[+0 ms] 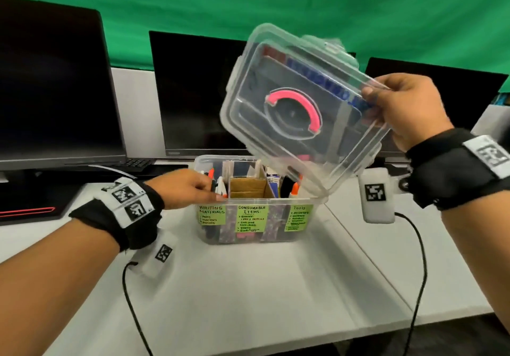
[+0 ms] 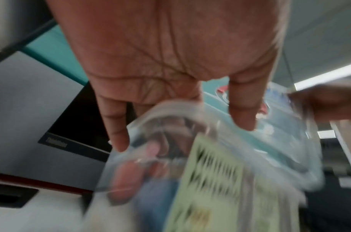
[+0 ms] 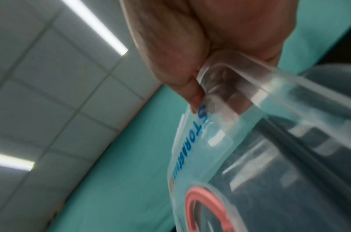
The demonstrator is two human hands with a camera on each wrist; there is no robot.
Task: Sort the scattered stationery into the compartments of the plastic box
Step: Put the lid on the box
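Note:
A clear plastic box (image 1: 276, 227) stands on the white table, with green labels for writing materials, consumable items and tools. Pens, markers and cardboard dividers fill its compartments. My left hand (image 1: 215, 190) grips the box's left front corner, fingers over the rim and thumb on the outside wall; the left wrist view shows the left hand (image 2: 123, 150) on the blurred box (image 2: 210, 180). My right hand (image 1: 378, 102) pinches the edge of the clear lid (image 1: 276, 60), held tilted above the box. The lid carries a pink handle (image 1: 303, 102). In the right wrist view the thumb of my right hand (image 3: 196, 97) presses on the lid (image 3: 250, 157).
Three dark monitors (image 1: 55, 79) line the back, and a keyboard (image 1: 132, 164) lies behind the box. A white tagged module (image 1: 375, 198) hangs from my right wrist and another (image 1: 162, 253) from my left, each with a black cable (image 1: 419, 273). The table's front edge runs at the lower right.

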